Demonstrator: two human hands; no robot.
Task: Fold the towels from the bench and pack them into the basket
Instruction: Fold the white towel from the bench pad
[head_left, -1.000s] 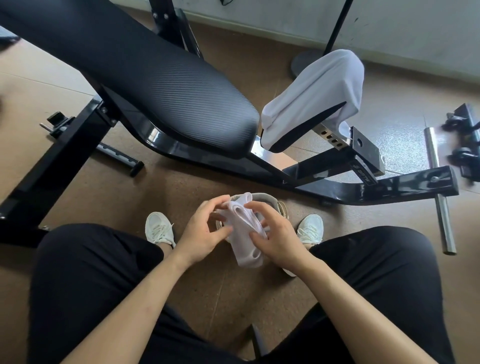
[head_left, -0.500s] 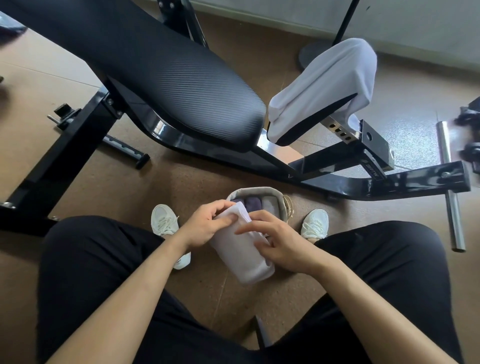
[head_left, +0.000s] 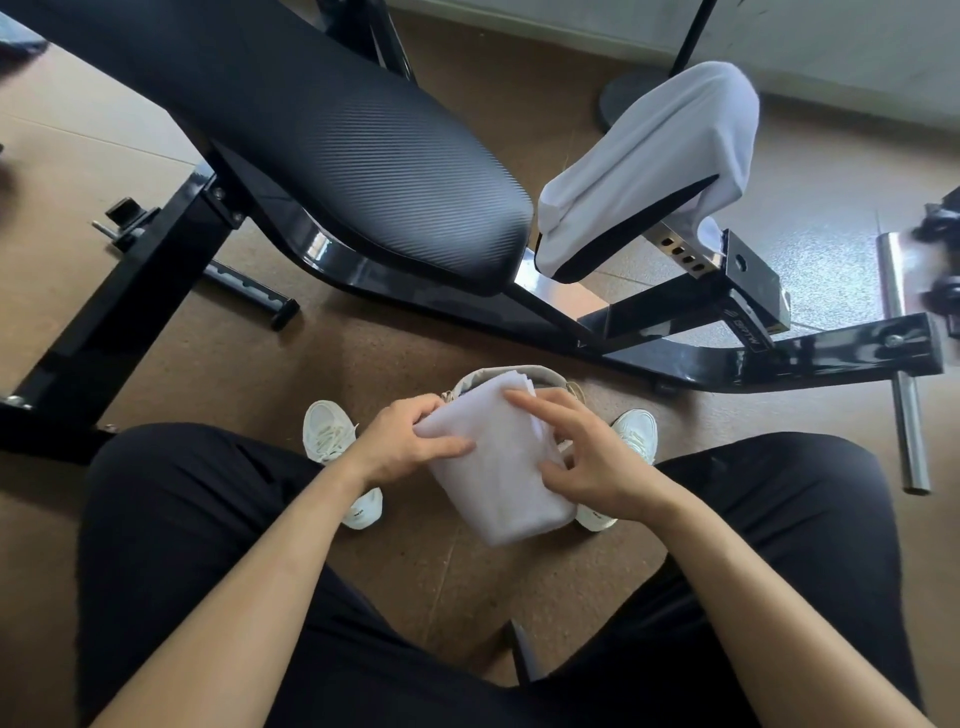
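A folded white towel is held between my two hands above the floor, between my knees. My left hand grips its left edge, thumb on top and fingers curled underneath. My right hand holds its right edge, with the forefinger stretched across the top. Just beyond the towel the rim of a small beige basket shows; the towel hides most of it. Another white towel hangs draped over the small seat pad of the black bench.
The bench's black steel frame runs across the floor beyond the basket, with a chrome bar at the right. My white shoes flank the basket. A dark round stand base sits near the wall.
The bunched towel has been flattened into a wider folded rectangle. It now covers the basket opening, which showed rolled towels half a second ago. Both hands have shifted to its side edges.
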